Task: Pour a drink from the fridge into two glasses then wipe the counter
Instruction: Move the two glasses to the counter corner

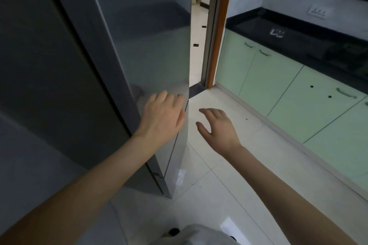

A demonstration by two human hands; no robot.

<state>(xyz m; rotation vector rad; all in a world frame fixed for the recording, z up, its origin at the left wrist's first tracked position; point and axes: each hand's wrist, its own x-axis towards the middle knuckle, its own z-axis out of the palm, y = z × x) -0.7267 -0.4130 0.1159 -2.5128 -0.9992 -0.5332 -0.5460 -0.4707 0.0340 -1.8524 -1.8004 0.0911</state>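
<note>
A tall grey fridge point(123, 49) fills the left half of the head view, its door shut. My left hand point(162, 116) lies flat against the door's front near its right edge, fingers straight. Just right of that edge my right hand point(218, 127) hovers above the floor, fingers loosely spread and holding nothing. Two clear glasses point(277, 33) stand on the black counter point(310, 45) at the right. No drink is in sight.
Pale green cabinets point(288, 85) with metal handles run under the counter along the right. A doorway with a wooden frame point(218, 32) opens behind the fridge. White floor tiles point(229, 175) lie between fridge and cabinets. A wall socket point(318, 12) sits above the counter.
</note>
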